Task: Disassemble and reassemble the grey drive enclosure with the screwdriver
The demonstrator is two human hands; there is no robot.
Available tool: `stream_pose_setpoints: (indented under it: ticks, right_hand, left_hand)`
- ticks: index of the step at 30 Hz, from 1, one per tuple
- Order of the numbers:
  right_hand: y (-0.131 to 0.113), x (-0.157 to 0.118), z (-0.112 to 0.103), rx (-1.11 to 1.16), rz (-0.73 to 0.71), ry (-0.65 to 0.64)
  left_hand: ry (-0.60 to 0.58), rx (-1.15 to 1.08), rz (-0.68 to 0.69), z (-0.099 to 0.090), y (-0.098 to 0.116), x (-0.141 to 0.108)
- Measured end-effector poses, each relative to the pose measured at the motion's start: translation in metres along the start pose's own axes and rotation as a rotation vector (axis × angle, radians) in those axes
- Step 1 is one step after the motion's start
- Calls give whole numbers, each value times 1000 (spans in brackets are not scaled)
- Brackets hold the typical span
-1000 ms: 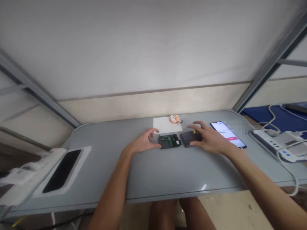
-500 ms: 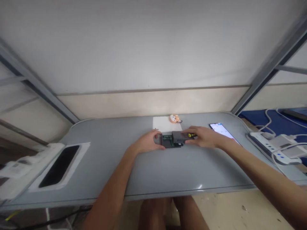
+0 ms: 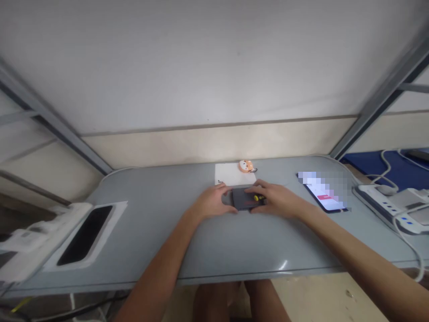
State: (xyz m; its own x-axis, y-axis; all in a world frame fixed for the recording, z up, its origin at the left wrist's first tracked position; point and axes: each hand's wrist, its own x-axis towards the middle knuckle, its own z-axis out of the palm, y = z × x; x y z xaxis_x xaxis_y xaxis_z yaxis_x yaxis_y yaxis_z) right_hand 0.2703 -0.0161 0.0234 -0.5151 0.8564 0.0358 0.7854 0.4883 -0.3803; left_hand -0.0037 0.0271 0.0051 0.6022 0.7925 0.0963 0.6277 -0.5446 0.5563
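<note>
A dark, flat box (image 3: 244, 199) with a yellow mark on its top lies on the grey table (image 3: 161, 223), its top covered. My left hand (image 3: 216, 201) grips the left end of the box between thumb and fingers. At the right end, my right hand (image 3: 273, 199) holds the box, fingers on the far side and thumb on the near side. Just behind the box is a white sheet (image 3: 228, 172), and an orange and white animal-faced case (image 3: 246, 166) rests on its right corner.
A lit phone (image 3: 323, 194) lies to the right, beside a white power strip (image 3: 385, 208) with cables. On the left are a black phone (image 3: 85, 235) on white paper and another white strip (image 3: 40, 241). Metal posts stand at both sides.
The dark upper part has moved left over the lower part, and the green circuit board is now covered. My right hand has shifted slightly left with it. The view has turned slightly.
</note>
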Motion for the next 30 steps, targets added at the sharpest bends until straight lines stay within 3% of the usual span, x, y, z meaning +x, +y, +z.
stream_pose_setpoints:
  ticks: [2, 4, 9, 12, 14, 16, 20, 30]
  right_hand:
    - [-1, 0, -3, 108, -24, 57]
    - [-2, 3, -11, 268, -35, 227]
    - [4, 30, -45, 968, 36, 954]
    - [19, 52, -45, 1277, 113, 1066]
    - [28, 63, -30, 1373, 224, 1045]
    - [32, 69, -10, 1398, 294, 931]
    - [27, 70, 23, 1206, 388, 781]
    - [16, 67, 27, 936, 359, 516]
  left_hand:
    - [12, 3, 52, 2, 1, 1]
    - [19, -4, 90, 6, 3, 2]
    - [69, 36, 58, 19, 10, 3]
    - [101, 44, 95, 23, 13, 2]
    - [150, 59, 148, 24, 14, 2]
    - [201, 75, 194, 22, 13, 2]
    - [265, 81, 256, 18, 8, 3]
    - [456, 122, 276, 15, -2, 4]
